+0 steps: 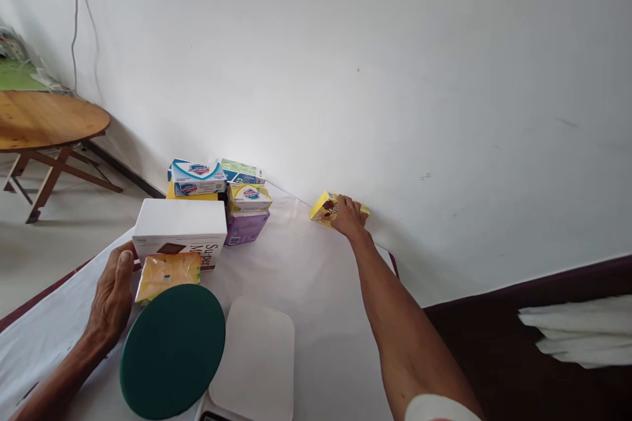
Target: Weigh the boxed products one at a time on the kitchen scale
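Note:
My right hand (348, 216) is wrapped over a small yellow box (323, 208) with brown pictures, near the wall end of the table. At the left, my left hand (111, 293) lies against the side of a large white box (180, 217) with dark lettering, its fingers extended and partly hidden. In front of that box is an orange-yellow plastic-wrapped packet (168, 274). Behind it stand a white-and-blue soap box (198, 177), a yellow-and-white soap box (250, 196) on a purple box (248, 228), and a green-and-blue box (243, 171).
A dark green round disc (172, 352) and a white kitchen scale (257, 358) are close to me on the white tablecloth (326, 316). The wall (345, 79) borders the table's far edge. A wooden folding table (49, 118) stands at the left.

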Action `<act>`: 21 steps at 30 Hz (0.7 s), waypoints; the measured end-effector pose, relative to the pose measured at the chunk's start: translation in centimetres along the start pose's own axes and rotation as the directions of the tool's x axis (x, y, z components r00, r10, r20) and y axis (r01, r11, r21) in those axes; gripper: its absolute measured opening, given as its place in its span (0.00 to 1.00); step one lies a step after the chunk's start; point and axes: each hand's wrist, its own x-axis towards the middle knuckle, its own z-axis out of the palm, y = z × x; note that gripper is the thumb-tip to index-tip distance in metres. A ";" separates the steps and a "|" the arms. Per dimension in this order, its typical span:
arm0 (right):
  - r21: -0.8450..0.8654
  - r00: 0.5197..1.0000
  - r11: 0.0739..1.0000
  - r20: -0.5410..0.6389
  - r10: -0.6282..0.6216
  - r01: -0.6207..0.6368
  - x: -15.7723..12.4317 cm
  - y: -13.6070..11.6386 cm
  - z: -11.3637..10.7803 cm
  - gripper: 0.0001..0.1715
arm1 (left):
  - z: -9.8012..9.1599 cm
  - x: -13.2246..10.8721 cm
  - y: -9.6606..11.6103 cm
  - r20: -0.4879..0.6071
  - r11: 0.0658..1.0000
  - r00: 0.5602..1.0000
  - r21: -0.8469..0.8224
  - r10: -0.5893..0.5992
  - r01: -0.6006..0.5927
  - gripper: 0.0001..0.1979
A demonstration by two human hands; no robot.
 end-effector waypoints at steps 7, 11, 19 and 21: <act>-0.171 0.997 0.985 0.059 0.044 -0.033 -0.6 1.2 -0.3 0.21 | -1.9 -1.1 0.0 -0.023 0.992 0.996 -0.098 -0.083 0.080 0.33; -0.178 0.995 0.984 0.096 0.012 0.005 -3.9 2.1 -0.8 0.16 | -3.8 -2.6 0.1 -0.059 0.991 0.997 -0.125 -0.054 0.046 0.28; 0.035 0.991 0.995 0.094 -0.099 0.096 -16.3 4.5 -8.0 0.15 | -7.0 -7.9 -0.9 0.027 0.995 0.995 -0.021 -0.095 0.096 0.26; 0.238 0.987 0.965 0.088 -0.135 0.111 -20.2 4.0 -9.8 0.21 | -7.0 -9.3 -1.1 0.069 0.995 0.993 -0.010 -0.099 0.100 0.28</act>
